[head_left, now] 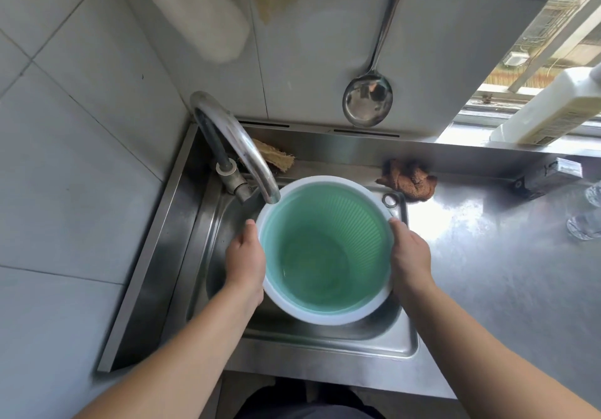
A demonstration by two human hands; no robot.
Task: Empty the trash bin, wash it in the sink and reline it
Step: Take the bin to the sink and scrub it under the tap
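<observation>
Green bin (325, 249) holding water, over steel sink (325, 340), under faucet (240, 148)

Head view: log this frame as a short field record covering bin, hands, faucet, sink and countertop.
bin: green ribbed plastic trash bin with white rim, upright over the sink, no liner, a little water at the bottom
left hand: left hand holds the bin's left side
right hand: right hand holds the bin's right side
faucet: curved chrome faucet, spout at the bin's far-left rim; flow cannot be told
sink: stainless steel sink
countertop: crumpled brown rag; steel ladle hangs on the wall
</observation>
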